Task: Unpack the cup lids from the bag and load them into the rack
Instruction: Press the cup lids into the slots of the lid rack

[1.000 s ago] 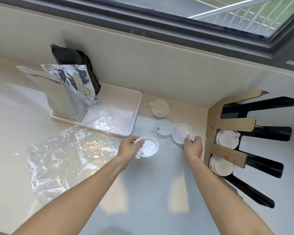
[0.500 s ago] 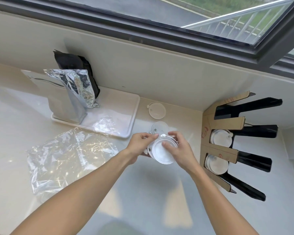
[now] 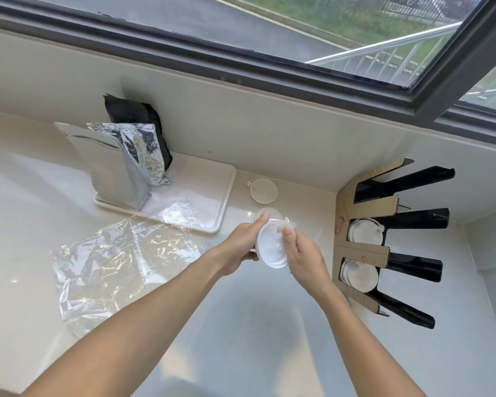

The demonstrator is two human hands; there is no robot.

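Both hands have brought their lids (image 3: 270, 245) together into one stack.

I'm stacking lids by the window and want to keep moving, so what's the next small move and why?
Probably carry the stacked lids, held between the left hand and right hand, to the rack and slide them into a slot. Two slots already hold lids, and the top slot looks empty.

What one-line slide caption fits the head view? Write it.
Both hands, left and right, hold stacked white lids above the counter, beside a partly loaded cardboard rack.
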